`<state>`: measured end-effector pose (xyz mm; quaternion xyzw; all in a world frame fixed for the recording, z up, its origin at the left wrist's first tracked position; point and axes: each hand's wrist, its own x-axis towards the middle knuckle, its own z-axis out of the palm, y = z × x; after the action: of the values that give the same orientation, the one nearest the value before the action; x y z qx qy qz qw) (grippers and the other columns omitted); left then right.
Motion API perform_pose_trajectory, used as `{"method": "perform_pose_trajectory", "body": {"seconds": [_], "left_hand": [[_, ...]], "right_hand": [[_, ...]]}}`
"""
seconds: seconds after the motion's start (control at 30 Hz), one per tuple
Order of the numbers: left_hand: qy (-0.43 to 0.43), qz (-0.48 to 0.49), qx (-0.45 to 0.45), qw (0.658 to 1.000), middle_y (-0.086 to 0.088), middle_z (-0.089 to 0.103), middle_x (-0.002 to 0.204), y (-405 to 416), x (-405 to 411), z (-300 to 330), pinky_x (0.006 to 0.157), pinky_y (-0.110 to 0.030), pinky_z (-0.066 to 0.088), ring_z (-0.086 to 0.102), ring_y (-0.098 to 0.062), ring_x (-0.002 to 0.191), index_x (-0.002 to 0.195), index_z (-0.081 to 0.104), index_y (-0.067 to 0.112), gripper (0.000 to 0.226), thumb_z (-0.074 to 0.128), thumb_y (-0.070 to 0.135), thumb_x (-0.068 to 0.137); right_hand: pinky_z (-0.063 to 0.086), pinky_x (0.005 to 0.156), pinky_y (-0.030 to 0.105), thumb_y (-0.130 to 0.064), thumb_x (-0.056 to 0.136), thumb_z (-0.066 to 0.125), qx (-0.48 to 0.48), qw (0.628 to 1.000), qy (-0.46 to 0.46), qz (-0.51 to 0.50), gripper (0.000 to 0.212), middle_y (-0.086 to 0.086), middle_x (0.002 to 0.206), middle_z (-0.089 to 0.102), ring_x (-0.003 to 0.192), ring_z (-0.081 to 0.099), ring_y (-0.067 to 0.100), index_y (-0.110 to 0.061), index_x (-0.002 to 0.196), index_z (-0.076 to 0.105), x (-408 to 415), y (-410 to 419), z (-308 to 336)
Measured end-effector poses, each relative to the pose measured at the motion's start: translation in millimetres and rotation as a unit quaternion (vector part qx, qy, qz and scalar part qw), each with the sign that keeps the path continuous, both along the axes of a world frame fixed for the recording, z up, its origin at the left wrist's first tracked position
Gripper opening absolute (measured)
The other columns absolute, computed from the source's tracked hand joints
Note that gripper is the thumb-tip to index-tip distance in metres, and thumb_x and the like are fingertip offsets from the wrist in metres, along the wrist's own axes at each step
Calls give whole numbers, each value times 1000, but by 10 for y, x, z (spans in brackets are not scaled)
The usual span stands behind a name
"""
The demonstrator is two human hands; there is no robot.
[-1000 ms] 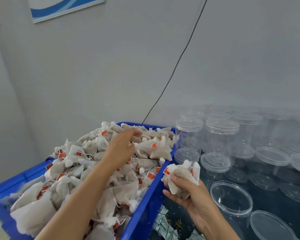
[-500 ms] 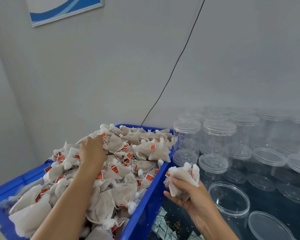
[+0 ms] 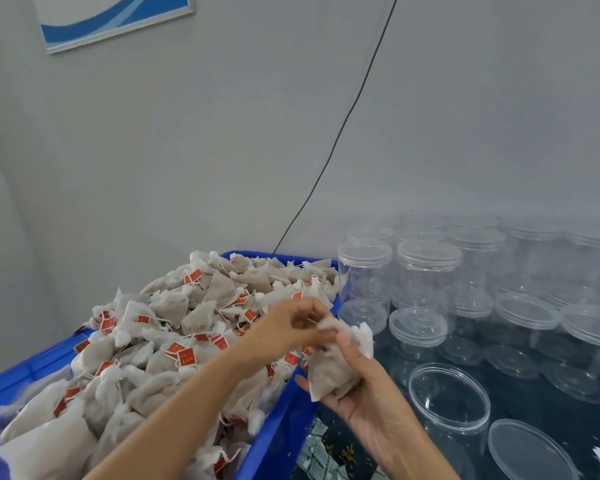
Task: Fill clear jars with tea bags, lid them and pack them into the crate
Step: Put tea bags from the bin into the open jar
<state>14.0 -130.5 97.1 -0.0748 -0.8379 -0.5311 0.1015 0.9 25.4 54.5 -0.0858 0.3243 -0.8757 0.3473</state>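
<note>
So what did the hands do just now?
The left hand left the heap in the blue crate and came right, its fingers pinching a tea bag at the bundle of tea bags the right hand holds. The open jar and loose lid stayed put.

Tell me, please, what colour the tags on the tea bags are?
Red-orange tags on the tea bags, seen in the head view.

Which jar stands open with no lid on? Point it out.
The open jar nearest the right hand, just right of the blue crate. Its rim is bare, a loose lid beside it; the jars behind all wear lids.
</note>
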Motion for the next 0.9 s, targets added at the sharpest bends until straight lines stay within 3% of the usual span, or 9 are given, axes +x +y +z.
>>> {"method": "perform_pose_trajectory", "body": {"seconds": [0.07,0.2,0.3,0.4,0.47,0.53,0.63,0.77,0.9], "left_hand": [[-1,-69,-54,996,5,70,96,71,4,-36,81,-21,52,66,-8,91,102,68,14,18,70,6,86],[-34,-125,-88,988,3,70,114,-39,48,84,92,-28,51,64,-17,109,121,61,25,34,60,6,93],[34,74,-150,985,11,71,102,-314,54,143,90,-29,54,66,-6,98,111,63,31,29,62,11,90],[25,357,-379,853,15,65,108,-694,114,151,82,-28,50,60,-9,102,108,61,33,24,63,20,87],[-87,432,-460,771,7,61,110,-890,159,142,76,-28,46,57,-16,105,109,61,30,24,62,24,86],[-165,453,-467,741,4,61,105,-965,191,151,74,-28,47,59,-18,100,106,61,27,22,65,32,85],[-181,442,-479,737,3,63,101,-1001,180,145,71,-26,46,61,-17,95,100,60,21,22,64,36,85],[-136,461,-449,753,-1,64,100,-1000,167,114,64,-26,42,62,-22,92,100,65,16,17,56,11,87],[28,477,-348,806,-4,64,79,-900,151,156,59,-26,39,56,-20,71,87,70,7,15,56,2,86]], "right_hand": [[58,61,46,-14,67,75,5,1000,-6,-18,55,22,103,70,90,71,33,-2,118,60,2,-6,-3],[57,54,37,-11,71,75,41,996,-4,-82,49,20,96,72,76,72,28,-1,117,60,-4,12,-40],[56,50,35,-5,69,77,59,991,4,-117,43,12,77,74,67,72,26,-4,109,61,-40,46,-51],[56,52,36,-8,62,80,78,987,18,-138,46,15,90,71,73,72,28,-9,104,62,-75,72,-41],[57,53,37,-10,60,80,90,985,25,-145,48,16,97,69,77,72,28,-10,105,62,-91,87,-40],[57,53,37,-9,60,80,99,984,27,-146,49,17,99,68,81,70,30,-10,106,62,-105,94,-44],[57,53,37,-8,61,79,105,984,24,-143,50,16,101,68,86,69,31,-10,108,62,-121,92,-59],[57,55,37,-8,60,79,113,985,28,-127,56,17,104,67,90,67,32,-9,112,61,-125,85,-63],[57,57,39,-7,59,80,117,986,36,-112,56,15,100,69,84,70,29,-11,112,62,-103,84,-63]]}}
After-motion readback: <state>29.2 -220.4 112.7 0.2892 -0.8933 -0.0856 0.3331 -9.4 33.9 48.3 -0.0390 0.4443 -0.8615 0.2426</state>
